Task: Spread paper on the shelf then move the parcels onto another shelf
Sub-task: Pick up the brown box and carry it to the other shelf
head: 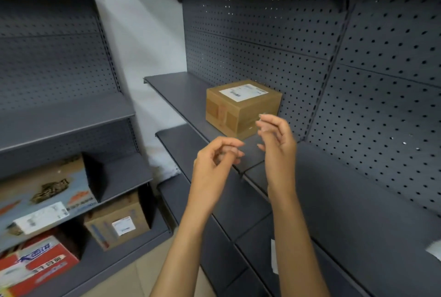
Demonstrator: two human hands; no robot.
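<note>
**A:** Up close, the left grip [214,160] is hovering in mid-air, fingers loosely curled, holding nothing.

**B:** Right grip [278,144] is hanging just beside it, fingers relaxed and parted, and it's carrying nothing either.

**A:** Beyond them, the parcel [243,105] is sitting upright on the grey table [181,91], label facing up, close to the pegboard [262,41].

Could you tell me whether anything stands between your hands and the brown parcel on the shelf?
Nothing visible: the left hand and right hand hover in front of the parcel, only air between.
</note>
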